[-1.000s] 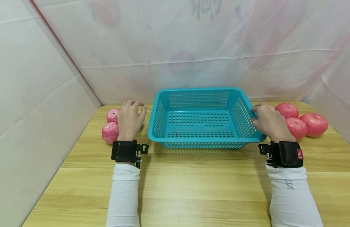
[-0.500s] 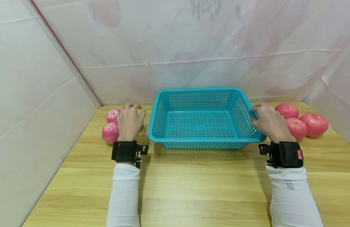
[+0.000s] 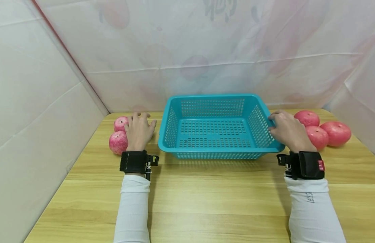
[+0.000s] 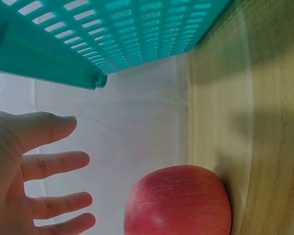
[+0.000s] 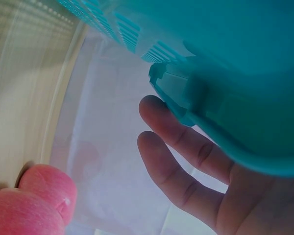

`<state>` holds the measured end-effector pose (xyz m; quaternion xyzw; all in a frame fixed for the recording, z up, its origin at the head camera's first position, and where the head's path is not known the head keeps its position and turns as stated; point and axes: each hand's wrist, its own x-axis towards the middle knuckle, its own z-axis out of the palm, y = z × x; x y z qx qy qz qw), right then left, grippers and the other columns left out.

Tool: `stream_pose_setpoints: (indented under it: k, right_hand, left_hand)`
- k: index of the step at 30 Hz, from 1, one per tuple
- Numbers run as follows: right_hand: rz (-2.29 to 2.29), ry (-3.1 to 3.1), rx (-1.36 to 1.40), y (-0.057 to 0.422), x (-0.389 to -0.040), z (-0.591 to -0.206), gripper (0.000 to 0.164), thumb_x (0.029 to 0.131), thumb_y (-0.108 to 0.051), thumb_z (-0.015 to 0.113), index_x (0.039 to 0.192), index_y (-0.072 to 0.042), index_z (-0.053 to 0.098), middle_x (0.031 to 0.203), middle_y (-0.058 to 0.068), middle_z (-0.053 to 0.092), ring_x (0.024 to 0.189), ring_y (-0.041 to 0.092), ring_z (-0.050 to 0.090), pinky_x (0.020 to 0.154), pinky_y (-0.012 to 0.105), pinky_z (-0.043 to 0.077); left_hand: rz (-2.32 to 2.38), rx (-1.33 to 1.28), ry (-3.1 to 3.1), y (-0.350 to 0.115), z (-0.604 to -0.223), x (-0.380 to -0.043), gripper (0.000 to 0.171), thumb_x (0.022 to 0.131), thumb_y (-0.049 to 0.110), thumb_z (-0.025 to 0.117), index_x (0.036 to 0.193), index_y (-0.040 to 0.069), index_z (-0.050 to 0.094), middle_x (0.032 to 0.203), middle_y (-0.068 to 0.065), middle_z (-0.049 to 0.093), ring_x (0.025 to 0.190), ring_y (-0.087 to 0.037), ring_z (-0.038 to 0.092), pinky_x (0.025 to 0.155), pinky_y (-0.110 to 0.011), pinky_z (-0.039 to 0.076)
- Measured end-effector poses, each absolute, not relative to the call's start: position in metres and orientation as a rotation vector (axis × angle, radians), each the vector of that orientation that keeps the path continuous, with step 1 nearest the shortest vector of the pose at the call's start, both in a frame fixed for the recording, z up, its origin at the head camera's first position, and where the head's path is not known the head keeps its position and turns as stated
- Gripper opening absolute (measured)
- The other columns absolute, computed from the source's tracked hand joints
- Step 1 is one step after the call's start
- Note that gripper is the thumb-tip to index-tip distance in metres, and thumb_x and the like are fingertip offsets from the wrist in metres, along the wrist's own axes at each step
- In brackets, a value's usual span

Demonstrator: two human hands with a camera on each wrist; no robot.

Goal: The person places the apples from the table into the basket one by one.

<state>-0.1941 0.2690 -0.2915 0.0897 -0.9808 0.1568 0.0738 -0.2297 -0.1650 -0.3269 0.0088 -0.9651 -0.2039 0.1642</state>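
Note:
My left hand (image 3: 139,131) hovers beside two streaked pink-red apples, a nearer apple (image 3: 118,142) and a farther apple (image 3: 121,123) partly hidden by the fingers. In the left wrist view its fingers (image 4: 59,164) are spread and hold nothing, with a red apple (image 4: 179,203) apart from them. A blue-green plastic basket (image 3: 218,150) with perforated walls stands upright between my hands. My right hand (image 3: 289,131) grips the basket's right rim. Fingers (image 5: 171,142) lie along the outside of that rim in the right wrist view; the thumb is hidden there.
Several smooth red fruits sit right of the right hand, among them a back fruit (image 3: 307,118) and a right fruit (image 3: 336,133). A wooden table (image 3: 218,199) bears everything. Pale printed cloth (image 3: 218,47) hangs close behind the basket.
The left hand's fingers have straightened and spread, and their tips have come slightly lower. My right hand, the basket and the fruits keep their places.

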Motion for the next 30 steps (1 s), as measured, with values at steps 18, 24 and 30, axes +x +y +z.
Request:
stream_pose_setpoints:
  k: [18, 24, 30]
  right_hand:
    - [0.478, -2.941, 0.267, 0.2689, -0.1939, -0.2924, 0.039, 0.090, 0.004, 0.056, 0.124, 0.024, 0.056, 0.132, 0.040, 0.048, 0.105, 0.057, 0.054, 0.079, 0.071, 0.052]
    - [0.478, -2.948, 0.257, 0.2686, -0.1939, -0.2923, 0.039, 0.091, 0.003, 0.056, 0.124, 0.023, 0.056, 0.132, 0.040, 0.048, 0.106, 0.056, 0.054, 0.079, 0.071, 0.052]
    - [0.470, -2.948, 0.261, 0.2690, -0.1937, -0.2914, 0.039, 0.091, 0.003, 0.056, 0.125, 0.023, 0.056, 0.132, 0.040, 0.048, 0.105, 0.056, 0.054, 0.079, 0.071, 0.052]
  left_hand:
    - [-0.594, 0.082, -2.834, -0.1673, -0.3301, -0.2319, 0.048, 0.103, 0.032, 0.057, 0.137, -0.003, 0.057, 0.148, -0.033, 0.037, 0.137, -0.054, 0.029, 0.105, -0.073, 0.030]
    - [-0.613, 0.097, -2.862, -0.1675, -0.3319, -0.2322, 0.049, 0.103, 0.031, 0.057, 0.138, -0.003, 0.055, 0.150, -0.033, 0.034, 0.137, -0.055, 0.027, 0.106, -0.073, 0.028]
    - [-0.626, 0.105, -2.874, -0.1683, -0.3335, -0.2324, 0.049, 0.103, 0.032, 0.057, 0.139, -0.003, 0.055, 0.150, -0.033, 0.033, 0.138, -0.054, 0.027, 0.107, -0.072, 0.027]
